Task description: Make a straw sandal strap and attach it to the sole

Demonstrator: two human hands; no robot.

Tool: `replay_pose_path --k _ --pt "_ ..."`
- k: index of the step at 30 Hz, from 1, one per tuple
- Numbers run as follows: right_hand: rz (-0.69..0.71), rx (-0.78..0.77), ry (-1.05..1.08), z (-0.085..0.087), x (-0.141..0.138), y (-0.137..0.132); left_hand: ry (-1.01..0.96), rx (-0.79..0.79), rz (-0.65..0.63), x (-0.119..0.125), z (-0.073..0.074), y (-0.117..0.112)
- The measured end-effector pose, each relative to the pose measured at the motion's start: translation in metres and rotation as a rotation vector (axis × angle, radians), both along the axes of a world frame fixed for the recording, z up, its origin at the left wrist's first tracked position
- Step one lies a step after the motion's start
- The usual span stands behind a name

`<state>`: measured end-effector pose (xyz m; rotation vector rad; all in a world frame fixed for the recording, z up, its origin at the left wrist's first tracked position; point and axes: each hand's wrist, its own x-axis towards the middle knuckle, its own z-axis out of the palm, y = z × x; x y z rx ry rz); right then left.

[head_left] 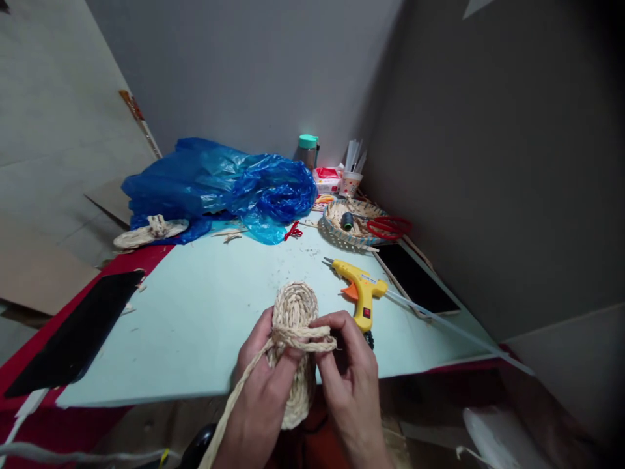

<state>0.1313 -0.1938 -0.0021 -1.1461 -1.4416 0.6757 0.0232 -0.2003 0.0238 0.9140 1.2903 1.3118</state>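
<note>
Near the table's front edge, my left hand (261, 384) grips an oval sole woven from pale braided straw (295, 303), its thumb pressed on the top side. Across the sole runs a straw braid (297, 333), folded into a loop that sticks out to the right. My right hand (349, 371) pinches the looped end between thumb and fingers. A long tail of the braid hangs down over my left wrist. Just beyond my right hand lies a yellow hot glue gun (364, 286) with an orange trigger and a clear glue stick in its back.
A blue plastic bag (215, 185) and a straw slipper (151, 232) lie at the back left. Scissors with red handles (389, 227) and a thread spool sit in a woven basket (334, 238). Dark flat devices lie left (81, 332) and right (415, 277). A bottle (307, 153) stands behind.
</note>
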Motion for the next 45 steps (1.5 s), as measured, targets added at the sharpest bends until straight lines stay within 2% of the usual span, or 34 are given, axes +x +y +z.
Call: replay_pose_path --k 5,11,18,21,25,29,32,36,40,45 --pt "0.001 -0.121 0.014 -0.002 0.004 0.005 -0.102 -0.085 0.023 -0.002 0.005 -0.008" --pt "0.045 -0.182 0.103 -0.005 0.005 0.007 -0.180 -0.086 -0.088 -0.005 0.017 -0.013" --pt "0.058 -0.225 0.127 -0.001 0.006 0.008 -0.149 0.053 -0.056 -0.017 0.000 -0.008" --pt "0.103 -0.236 0.111 0.005 0.009 0.011 -0.152 -0.041 -0.074 -0.033 -0.001 -0.007" --pt "0.137 -0.214 0.050 0.011 0.012 0.014 -0.230 -0.184 -0.111 -0.048 0.008 -0.005" --pt "0.183 -0.185 -0.028 0.012 0.013 0.018 0.006 -0.090 -0.064 -0.054 0.012 0.004" --pt "0.226 -0.191 -0.095 0.015 0.014 0.021 0.143 -0.043 -0.148 -0.058 0.010 0.010" --pt "0.266 -0.218 -0.156 0.019 0.016 0.025 0.151 -0.086 -0.269 -0.064 0.008 0.014" --pt "0.282 -0.211 -0.165 0.019 0.017 0.028 0.176 -0.160 -0.310 -0.067 0.009 0.017" --pt "0.276 -0.179 -0.167 0.017 0.015 0.029 0.139 -0.147 -0.306 -0.065 0.010 0.020"
